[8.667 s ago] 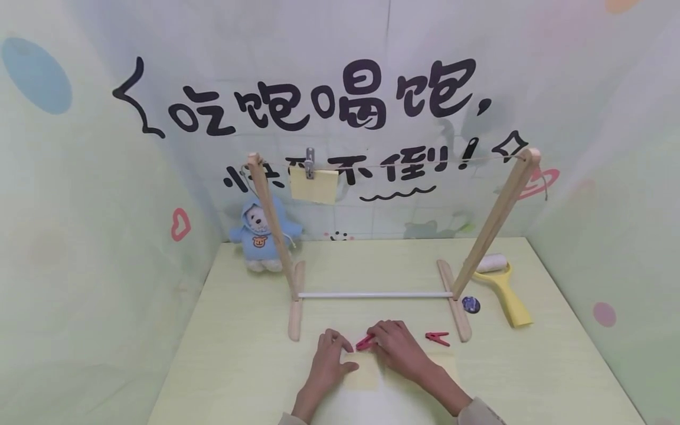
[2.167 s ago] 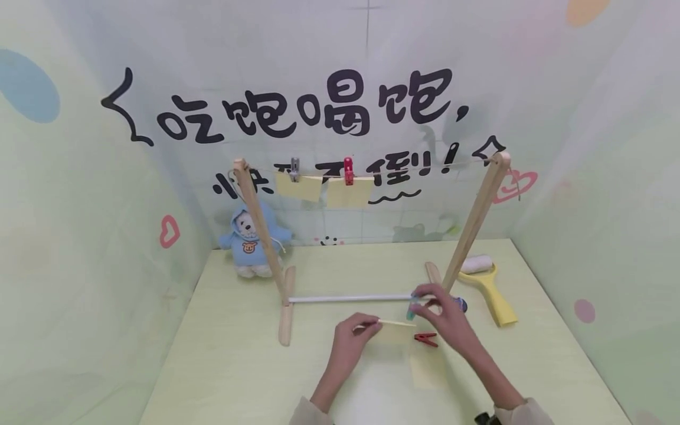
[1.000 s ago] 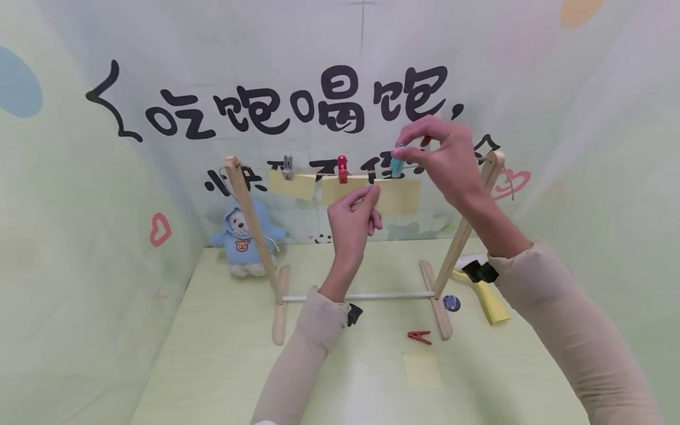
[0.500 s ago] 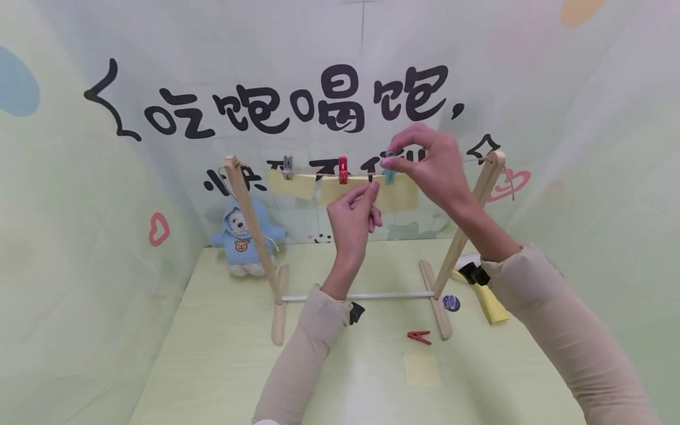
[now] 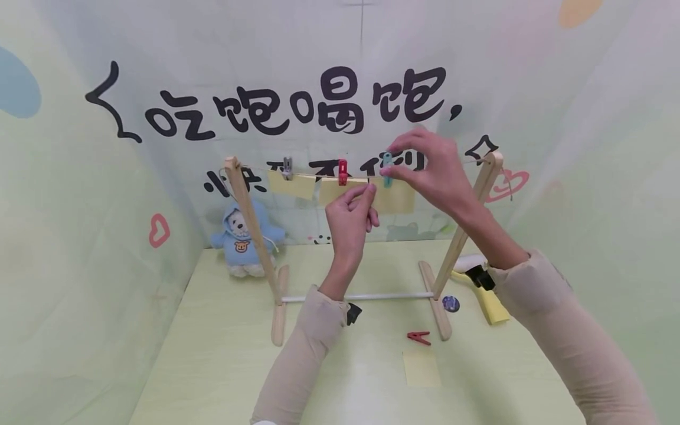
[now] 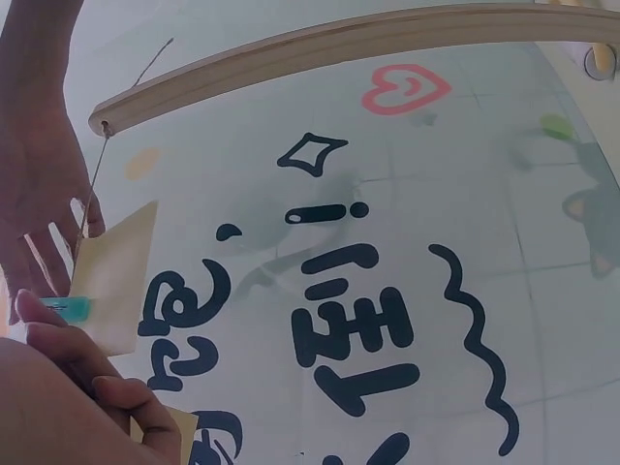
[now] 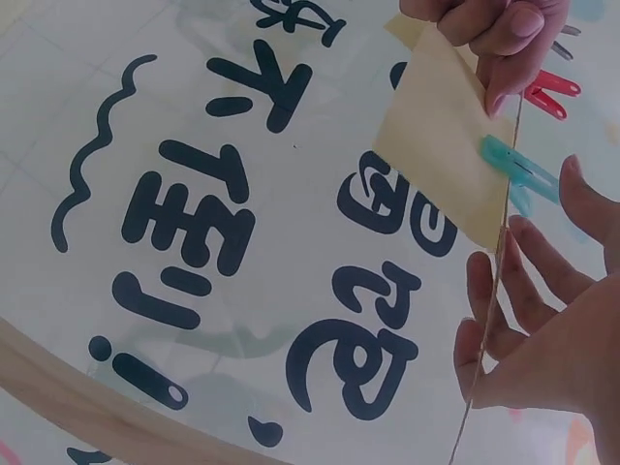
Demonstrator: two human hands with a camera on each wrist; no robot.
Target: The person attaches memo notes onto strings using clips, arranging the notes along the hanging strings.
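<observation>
In the head view a pale yellow paper note (image 5: pixel 397 198) hangs at a thin string, with a teal clothespin (image 5: pixel 388 170) clamped over its top edge. My left hand (image 5: pixel 347 221) pinches the note's upper left corner between thumb and fingertips. Around the pin's upper end, my right hand (image 5: pixel 438 171) has its thumb and fingers spread. From the right wrist, a gap shows between thumb and fingers about the teal pin's handles. Further left hang two more notes, one under a red clothespin (image 5: pixel 343 172) and partly behind my left hand, one under a grey clothespin (image 5: pixel 288 167).
Wooden posts (image 5: pixel 254 227) hold the string, joined by a white rod (image 5: pixel 366 296). A spare red clothespin (image 5: pixel 419 337) and a note (image 5: pixel 422 368) lie on the table. Nearby are a blue-hooded plush toy (image 5: pixel 241 242), a yellow-handled roller (image 5: pixel 493 306) and a dark round object (image 5: pixel 451 304).
Both hands rose from the table with a note and the teal clothespin. The pin moved left and down onto the note and string; my right fingers have since spread. Earlier, the red-pinned note was hung.
</observation>
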